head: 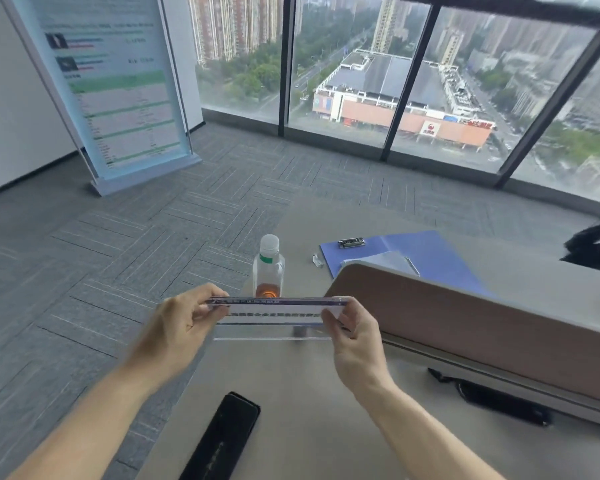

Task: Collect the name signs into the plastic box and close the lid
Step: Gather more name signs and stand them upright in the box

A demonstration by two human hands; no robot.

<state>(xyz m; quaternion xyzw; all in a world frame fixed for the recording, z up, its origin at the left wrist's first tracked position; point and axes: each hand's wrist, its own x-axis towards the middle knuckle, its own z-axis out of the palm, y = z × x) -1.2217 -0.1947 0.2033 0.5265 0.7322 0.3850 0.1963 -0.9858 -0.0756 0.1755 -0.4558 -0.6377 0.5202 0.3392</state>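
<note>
I see both forearms reaching up from the bottom of the frame toward its middle, bare and angled inward. My left hand [179,320] grips the left end of the name sign [274,315], thumb on the near face and fingers curled over the top edge, pinching it. My right hand [352,336] pinches the right end the same way, thumb in front, fingers wrapped behind. The sign is a clear acrylic holder with a printed strip, held level and lifted above the grey table [291,393], just below centre frame. Directly behind it stands a plastic bottle [268,268] with a little orange liquid. A black case [222,438] lies at lower centre; a blue folder [423,254] sits right of centre, beyond a brown chair back [465,327]
</note>
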